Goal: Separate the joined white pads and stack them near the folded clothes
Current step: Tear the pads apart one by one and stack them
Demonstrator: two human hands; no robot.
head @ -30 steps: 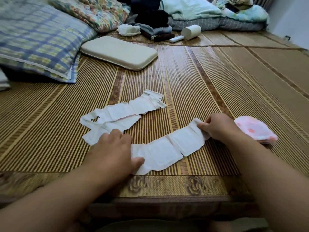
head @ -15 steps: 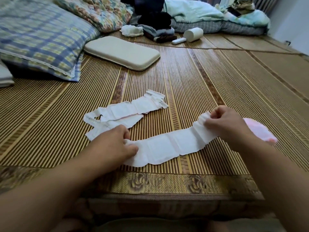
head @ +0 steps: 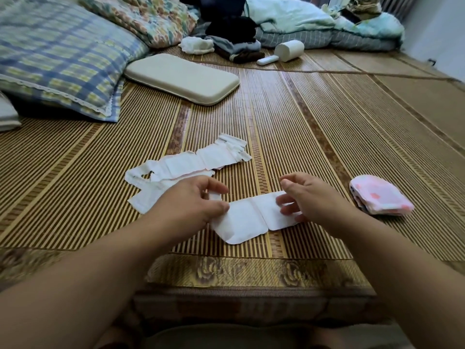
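Pad strip [head: 254, 217], on the mat [head: 314, 127] before us: since a moment ago we have gathered it shorter, left hand [head: 191, 205] pinching its end, right hand [head: 309, 197] loosened, fingers half spread on it; we judge separation not begun.

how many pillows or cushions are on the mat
3. A blue plaid pillow at far left, a floral one behind it, and a flat cream cushion just right of the plaid one. The bedding heap at the back may hide more.
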